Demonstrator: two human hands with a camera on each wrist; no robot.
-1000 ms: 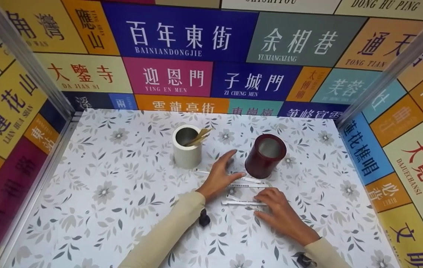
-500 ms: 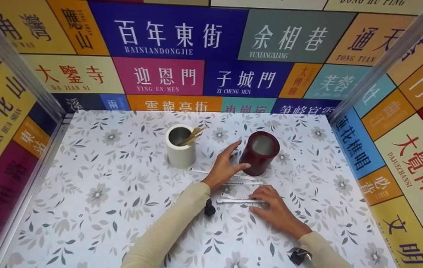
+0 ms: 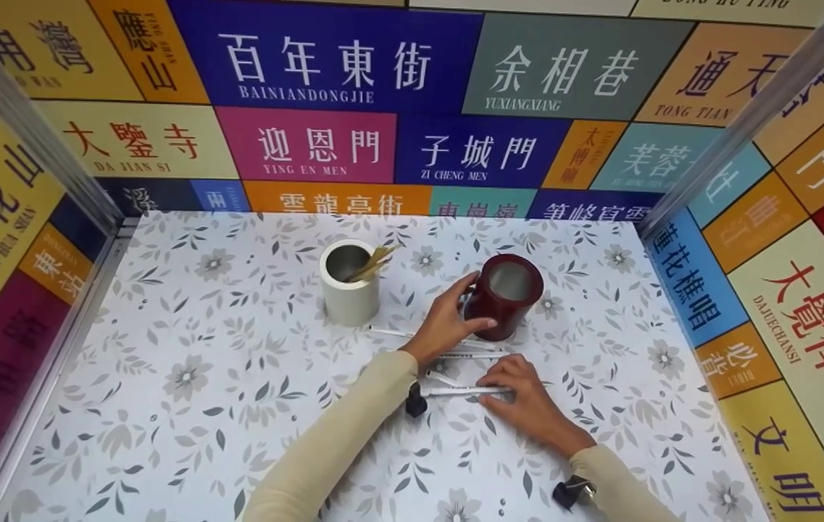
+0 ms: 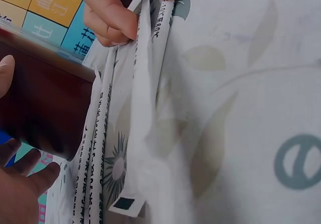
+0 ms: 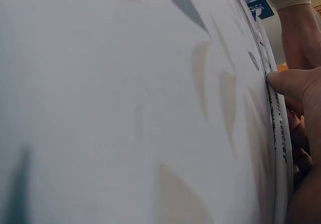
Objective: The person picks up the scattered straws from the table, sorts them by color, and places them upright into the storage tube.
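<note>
My left hand (image 3: pixel 446 326) spreads its thumb and fingers at the left side of a dark red cylindrical holder (image 3: pixel 502 315), fingertips right at its wall. In the left wrist view, they stand apart against the holder's dark side. My right hand (image 3: pixel 527 402) pinches the right ends of two white paper-wrapped straws (image 3: pixel 459 391) between thumb and fingers. In the left wrist view, these wrapped straws (image 4: pixel 143 98) lie close over the table, with small dark print. More wrapped straws (image 4: pixel 98 153) lie behind them, near the holder's base, partly hidden by my left hand in the head view.
A cream cylindrical holder (image 3: pixel 351 303) with several thin golden-brown sticks (image 3: pixel 375 264) leaning out stands left of the red one. Floral white cloth (image 3: pixel 187 435) covers the table. Colourful sign-printed walls (image 3: pixel 325 80) enclose its back and sides.
My left hand has moved right, up to the red holder, with its fingertips now at the wall. My right hand has moved slightly left along the straws and closed its pinch.
</note>
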